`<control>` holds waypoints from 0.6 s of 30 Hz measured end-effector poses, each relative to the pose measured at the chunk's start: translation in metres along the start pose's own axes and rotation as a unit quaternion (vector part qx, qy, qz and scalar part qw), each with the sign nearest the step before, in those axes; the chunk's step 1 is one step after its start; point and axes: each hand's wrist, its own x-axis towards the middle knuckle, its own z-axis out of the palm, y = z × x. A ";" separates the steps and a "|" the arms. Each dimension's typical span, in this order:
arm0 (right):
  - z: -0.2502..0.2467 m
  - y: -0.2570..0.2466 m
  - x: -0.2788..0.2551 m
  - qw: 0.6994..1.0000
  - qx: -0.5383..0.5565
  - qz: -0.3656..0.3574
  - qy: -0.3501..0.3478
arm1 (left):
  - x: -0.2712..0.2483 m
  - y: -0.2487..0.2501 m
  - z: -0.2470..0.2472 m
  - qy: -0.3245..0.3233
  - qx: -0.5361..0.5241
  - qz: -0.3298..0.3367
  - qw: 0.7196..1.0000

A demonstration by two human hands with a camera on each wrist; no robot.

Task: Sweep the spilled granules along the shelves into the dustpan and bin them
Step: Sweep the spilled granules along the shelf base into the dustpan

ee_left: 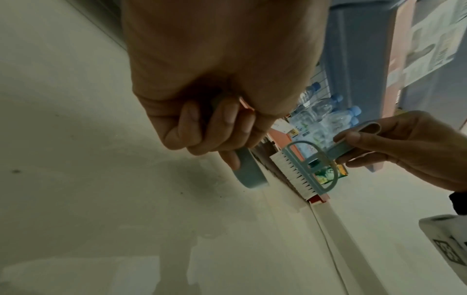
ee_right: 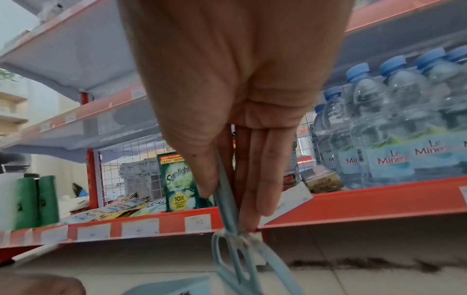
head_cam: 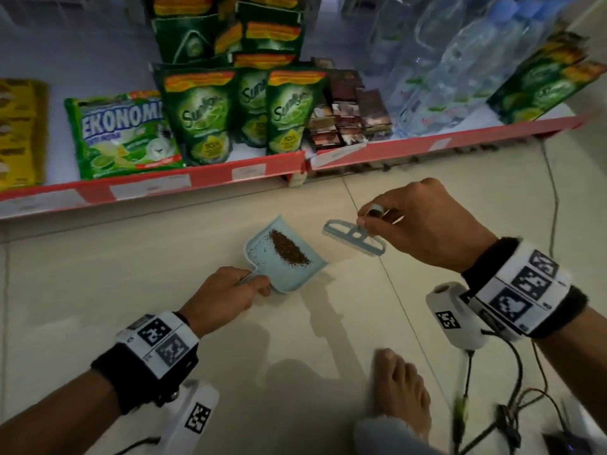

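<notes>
Along the bottom shelf (head_cam: 210, 177) we see, from its left end, a yellow pack (head_cam: 19, 133), a green Ekonomi bag (head_cam: 121, 133) lying tilted, and upright green Sunlight pouches (head_cam: 200, 116) near the middle. Just right of the pouches stand small brown packets (head_cam: 345, 116), then clear water bottles (ee_right: 394, 127) with blue caps, and another Sunlight pouch (head_cam: 545, 90) leaning at the right end. On the pale tiled floor (head_cam: 98, 274) we find a bare foot (head_cam: 400, 389) and dark cables (head_cam: 512, 408) near its right edge.

Open floor (head_cam: 131, 290) before stocked shelf (head_cam: 210, 178)
</notes>
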 end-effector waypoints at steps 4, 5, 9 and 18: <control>-0.016 0.048 0.009 0.995 -0.074 -0.038 -0.050 | 0.011 0.022 0.019 0.005 -0.048 -0.035 0.998; -0.021 0.059 0.012 0.994 -0.083 -0.041 -0.060 | 0.012 0.028 0.023 0.007 -0.057 -0.040 0.998; -0.039 0.086 0.032 0.992 -0.073 -0.067 -0.077 | 0.008 0.050 0.041 0.037 -0.063 -0.058 0.996; -0.021 0.115 0.054 0.995 -0.086 -0.056 -0.014 | 0.023 0.069 0.066 0.077 -0.087 -0.074 0.990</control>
